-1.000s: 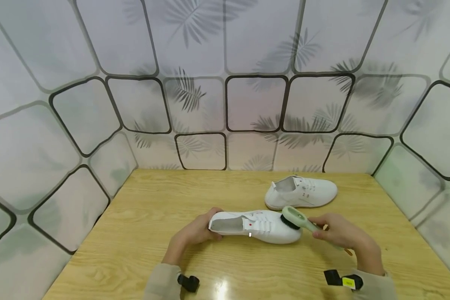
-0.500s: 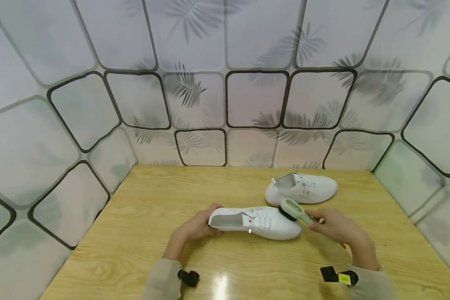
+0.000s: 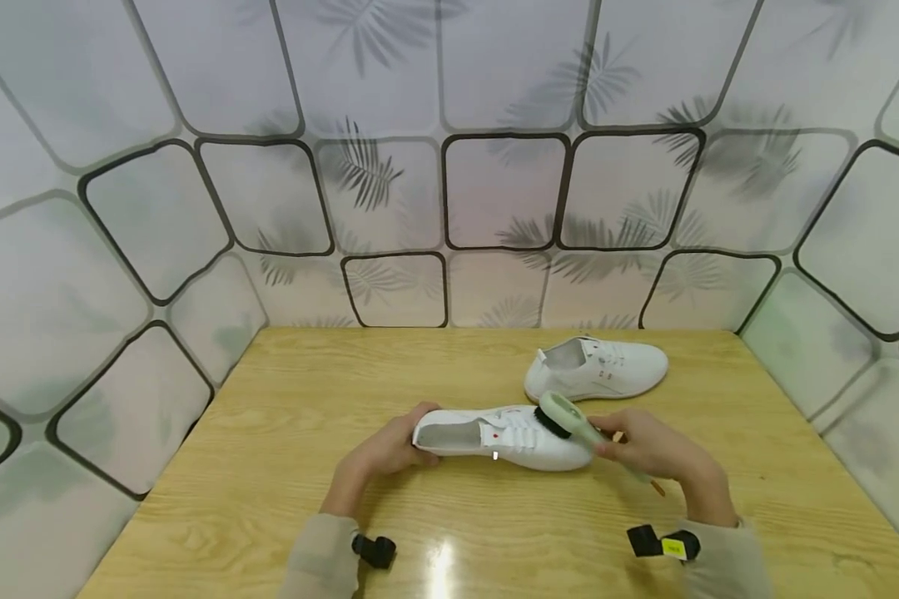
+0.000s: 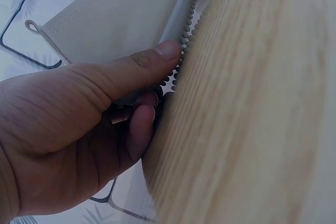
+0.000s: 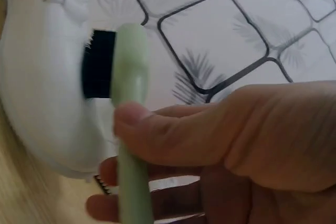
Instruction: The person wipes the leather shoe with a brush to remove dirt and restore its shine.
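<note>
A white lace-up shoe (image 3: 520,438) lies on the table with its toe pointing right. My left hand (image 3: 389,445) grips it by the heel; the left wrist view shows the thumb along the sole's edge and the fingers (image 4: 140,129) curled low at the heel. In my right hand (image 3: 655,449) is a pale green brush (image 3: 565,409), its handle pinched between thumb and fingers. Its black bristles (image 5: 100,64) press against the far side of the shoe's toe area, close to the laces. The handle's lower end is partly hidden behind the hand.
A second white shoe (image 3: 614,370) stands just behind the first, toe also to the right. The wooden table (image 3: 307,374) meets patterned wall coverings (image 3: 389,291) at the back and sides. Cameras on black bands (image 3: 374,551) sit on both wrists.
The brush in my right hand has moved left along the shoe, from near the toe tip toward the laces. My left hand keeps its hold on the heel.
</note>
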Tool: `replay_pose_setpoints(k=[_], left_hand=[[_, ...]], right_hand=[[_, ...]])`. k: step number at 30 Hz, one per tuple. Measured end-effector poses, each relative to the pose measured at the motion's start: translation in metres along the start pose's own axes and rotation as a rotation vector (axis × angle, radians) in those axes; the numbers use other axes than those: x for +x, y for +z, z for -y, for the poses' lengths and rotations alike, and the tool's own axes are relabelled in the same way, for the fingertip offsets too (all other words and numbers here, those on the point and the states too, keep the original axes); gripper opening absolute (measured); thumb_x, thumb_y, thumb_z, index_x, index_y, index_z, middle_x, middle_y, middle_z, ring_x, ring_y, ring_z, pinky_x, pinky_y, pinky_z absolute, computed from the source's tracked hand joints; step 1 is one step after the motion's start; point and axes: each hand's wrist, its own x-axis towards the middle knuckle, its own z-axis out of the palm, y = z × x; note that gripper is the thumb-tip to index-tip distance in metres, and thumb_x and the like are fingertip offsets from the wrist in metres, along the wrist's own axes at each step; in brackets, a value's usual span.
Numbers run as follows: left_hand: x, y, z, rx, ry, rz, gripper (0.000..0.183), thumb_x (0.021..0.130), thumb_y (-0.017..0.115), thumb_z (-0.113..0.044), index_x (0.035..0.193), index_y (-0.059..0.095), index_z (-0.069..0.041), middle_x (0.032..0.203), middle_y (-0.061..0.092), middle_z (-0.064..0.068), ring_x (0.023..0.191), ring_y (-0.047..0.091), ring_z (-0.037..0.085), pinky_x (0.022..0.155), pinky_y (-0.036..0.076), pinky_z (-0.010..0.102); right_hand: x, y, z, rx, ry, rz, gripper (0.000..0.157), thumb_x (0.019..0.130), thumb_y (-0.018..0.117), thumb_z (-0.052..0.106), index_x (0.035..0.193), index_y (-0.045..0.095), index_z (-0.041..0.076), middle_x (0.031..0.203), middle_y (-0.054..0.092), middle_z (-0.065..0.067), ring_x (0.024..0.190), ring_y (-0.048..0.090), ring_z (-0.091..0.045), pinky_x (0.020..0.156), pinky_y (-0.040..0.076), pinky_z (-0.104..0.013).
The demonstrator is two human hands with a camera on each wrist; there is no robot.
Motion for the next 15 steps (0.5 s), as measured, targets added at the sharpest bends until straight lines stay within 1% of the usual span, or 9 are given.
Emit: replay_pose_setpoints(k=[1, 3, 5, 6, 8, 11, 13, 15], left_hand=[[0.0, 0.0002, -0.0001, -0.001, 0.0, 0.0, 0.069, 0.085, 0.079, -0.01, 0.142, 0.042, -0.014, 0.129, 0.06, 0.008, 0.117, 0.057, 0.028, 0.101, 0.043, 0.051], [0.0007, 0.0002, -0.0008, -0.007, 0.005, 0.002, 0.067, 0.085, 0.079, -0.01, 0.142, 0.042, -0.014, 0.129, 0.06, 0.008, 0.117, 0.057, 0.027, 0.101, 0.043, 0.051], [0.0013, -0.0001, -0.0015, -0.012, 0.004, 0.001, 0.067, 0.085, 0.079, -0.01, 0.142, 0.042, -0.014, 0.13, 0.06, 0.007, 0.118, 0.056, 0.027, 0.101, 0.042, 0.051], [0.0015, -0.0003, -0.0019, -0.014, 0.004, 0.0, 0.067, 0.086, 0.078, -0.01, 0.142, 0.042, -0.014, 0.13, 0.06, 0.007, 0.118, 0.056, 0.027, 0.101, 0.042, 0.051], [0.0012, -0.0005, -0.0023, -0.015, -0.003, 0.002, 0.067, 0.086, 0.078, -0.01, 0.142, 0.042, -0.014, 0.13, 0.059, 0.008, 0.119, 0.056, 0.028, 0.102, 0.042, 0.051], [-0.0002, -0.0001, -0.0028, -0.008, -0.016, 0.006, 0.068, 0.086, 0.078, -0.01, 0.143, 0.041, -0.014, 0.131, 0.059, 0.009, 0.119, 0.056, 0.029, 0.102, 0.043, 0.052], [-0.0009, -0.0001, -0.0027, -0.006, -0.015, 0.007, 0.068, 0.086, 0.078, -0.009, 0.143, 0.041, -0.013, 0.131, 0.059, 0.009, 0.119, 0.056, 0.029, 0.102, 0.043, 0.052], [-0.0019, -0.0009, -0.0026, -0.002, -0.012, 0.006, 0.069, 0.085, 0.078, -0.01, 0.143, 0.041, -0.013, 0.132, 0.059, 0.009, 0.119, 0.056, 0.029, 0.102, 0.043, 0.051]], right_hand=[[-0.0013, -0.0015, 0.0008, -0.004, -0.009, 0.018, 0.047, 0.094, 0.067, 0.015, 0.132, 0.056, -0.01, 0.114, 0.07, -0.019, 0.094, 0.062, -0.017, 0.072, 0.052, -0.028], [-0.0052, -0.0052, 0.0011, -0.011, 0.018, 0.037, 0.046, 0.094, 0.068, 0.013, 0.131, 0.056, -0.012, 0.117, 0.068, -0.022, 0.097, 0.062, -0.02, 0.073, 0.052, -0.028], [-0.0078, -0.0072, 0.0013, -0.018, 0.07, 0.028, 0.045, 0.093, 0.068, 0.011, 0.132, 0.056, -0.011, 0.116, 0.069, -0.021, 0.09, 0.06, -0.019, 0.068, 0.05, -0.028], [-0.0079, -0.0073, 0.0016, -0.021, 0.091, 0.018, 0.046, 0.093, 0.068, 0.01, 0.132, 0.056, -0.01, 0.115, 0.069, -0.021, 0.085, 0.058, -0.017, 0.065, 0.048, -0.027], [-0.0059, -0.0057, 0.0024, 0.003, 0.113, -0.001, 0.047, 0.093, 0.069, 0.012, 0.134, 0.056, -0.008, 0.113, 0.07, -0.021, 0.065, 0.054, -0.014, 0.053, 0.047, -0.029], [-0.0029, -0.0026, 0.005, 0.064, 0.087, 0.015, 0.05, 0.093, 0.069, 0.015, 0.136, 0.055, -0.005, 0.111, 0.069, -0.022, 0.044, 0.043, -0.011, 0.039, 0.045, -0.033], [-0.004, -0.004, 0.0053, 0.069, 0.052, 0.039, 0.05, 0.092, 0.07, 0.016, 0.135, 0.056, -0.006, 0.112, 0.069, -0.024, 0.047, 0.05, -0.01, 0.041, 0.048, -0.034], [-0.0071, -0.0075, 0.0048, 0.055, 0.041, 0.056, 0.048, 0.091, 0.072, 0.014, 0.131, 0.058, -0.009, 0.115, 0.068, -0.025, 0.063, 0.058, -0.012, 0.051, 0.051, -0.031]])
